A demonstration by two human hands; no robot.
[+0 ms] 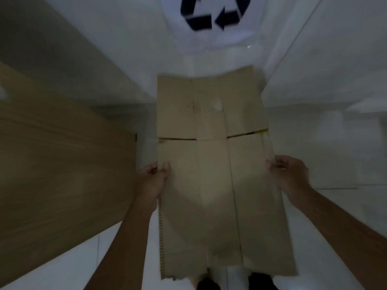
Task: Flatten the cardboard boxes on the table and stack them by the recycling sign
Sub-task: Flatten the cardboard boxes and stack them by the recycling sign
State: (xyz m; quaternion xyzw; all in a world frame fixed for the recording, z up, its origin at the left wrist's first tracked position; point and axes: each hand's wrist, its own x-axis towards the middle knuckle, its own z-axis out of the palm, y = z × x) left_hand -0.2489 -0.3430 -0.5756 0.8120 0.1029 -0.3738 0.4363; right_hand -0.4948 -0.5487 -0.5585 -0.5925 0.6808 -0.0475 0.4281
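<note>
Brown cardboard, one flattened box (217, 176), held out flat over the white floor (335, 216). It's creased lengthwise, with flap slits across, and its long axis runs straight away toward the one recycling sign (213, 13). Two hands: left hand (151, 183) pinches its left edge, right hand (290, 176) grips its right edge.

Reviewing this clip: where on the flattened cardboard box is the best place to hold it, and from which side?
By its two long side edges, about midway along, one hand from each side. The flattened cardboard box is a long, thin sheet, so opposite-edge pinches probably keep it from sagging or folding at its creases. The left hand and right hand already pinch it this way.
</note>
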